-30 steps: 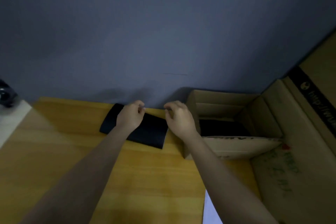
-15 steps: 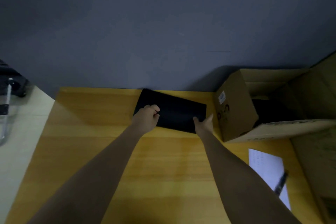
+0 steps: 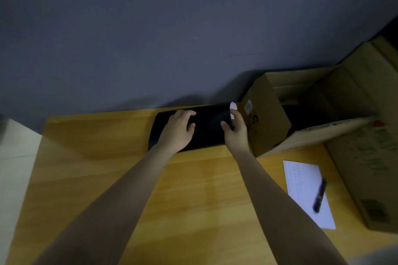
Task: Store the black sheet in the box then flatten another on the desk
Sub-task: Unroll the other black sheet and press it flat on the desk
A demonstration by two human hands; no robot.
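On the near right of the desk [image 3: 107,178] a pen [image 3: 319,196] lies on white paper [image 3: 301,183]. Farther back, the black sheet [image 3: 209,127] lies by the wall, long axis running left to right, its right end just beside the open cardboard box [image 3: 267,122]. The left hand [image 3: 177,131] rests on it, fingers loosely spread; the right hand [image 3: 235,131] grips its right edge.

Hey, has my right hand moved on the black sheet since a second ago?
Yes. The right hand has shifted right along the black sheet, toward the cardboard box. It now holds the sheet's right end beside the box; earlier it was near the middle, close to the left hand.
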